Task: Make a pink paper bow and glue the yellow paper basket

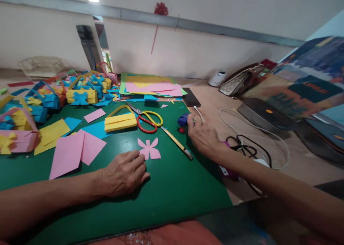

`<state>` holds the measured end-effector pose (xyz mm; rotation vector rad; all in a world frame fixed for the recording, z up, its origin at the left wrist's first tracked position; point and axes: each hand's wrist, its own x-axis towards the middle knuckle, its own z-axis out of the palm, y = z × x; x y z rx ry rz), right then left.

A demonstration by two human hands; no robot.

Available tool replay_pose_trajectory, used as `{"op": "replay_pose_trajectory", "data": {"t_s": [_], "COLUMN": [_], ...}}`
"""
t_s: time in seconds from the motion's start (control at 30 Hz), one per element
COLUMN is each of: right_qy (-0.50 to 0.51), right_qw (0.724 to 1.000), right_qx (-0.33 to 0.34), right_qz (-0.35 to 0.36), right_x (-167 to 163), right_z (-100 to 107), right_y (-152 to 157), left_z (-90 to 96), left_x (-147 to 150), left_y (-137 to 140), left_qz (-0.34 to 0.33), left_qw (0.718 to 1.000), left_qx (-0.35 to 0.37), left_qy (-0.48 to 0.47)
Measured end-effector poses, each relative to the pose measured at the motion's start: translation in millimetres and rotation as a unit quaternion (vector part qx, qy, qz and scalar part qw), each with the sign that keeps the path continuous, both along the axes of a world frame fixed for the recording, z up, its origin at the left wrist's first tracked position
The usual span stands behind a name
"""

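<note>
My left hand point(125, 173) lies palm down on the green mat point(172, 191), fingers loosely stretched. Its fingertips touch the lower left of a pink paper bow cutout point(150, 150). My right hand point(202, 134) reaches to the mat's right edge, fingers apart and bent downward, beside a small dark blue object point(183, 119) with a red part; its kind is unclear, and my thumb is not clearly seen. Between the hands lie scissors point(147, 121) with one yellow and one red handle loop, and a yellow utility knife point(177, 142). A folded yellow paper bag point(120, 122) lies left of the scissors.
Several finished paper bags with bows point(82, 96) crowd the back left. Pink sheets point(68, 153) lie left, and a stack of coloured paper point(153, 89) at the back. On the right are a phone point(191, 97), cables point(247, 148), a handbag point(239, 82) and a dark case point(264, 114).
</note>
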<state>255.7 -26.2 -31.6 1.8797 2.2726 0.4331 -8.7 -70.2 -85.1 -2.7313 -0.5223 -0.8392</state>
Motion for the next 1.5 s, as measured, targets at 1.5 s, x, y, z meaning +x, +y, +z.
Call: {"op": "replay_pose_trajectory", "data": {"t_s": [1.5], "right_qy": [0.152], "right_qw": [0.943], "right_qx": [-0.268], "right_qz": [0.123], "right_x": [-72], "right_z": [12], "right_y": [21], "left_z": [4.6], "left_x": [-5], "left_y": [3], "left_qz": [0.012], "left_qw": [0.997], "left_qx": [-0.032], "left_qy": [0.072]}}
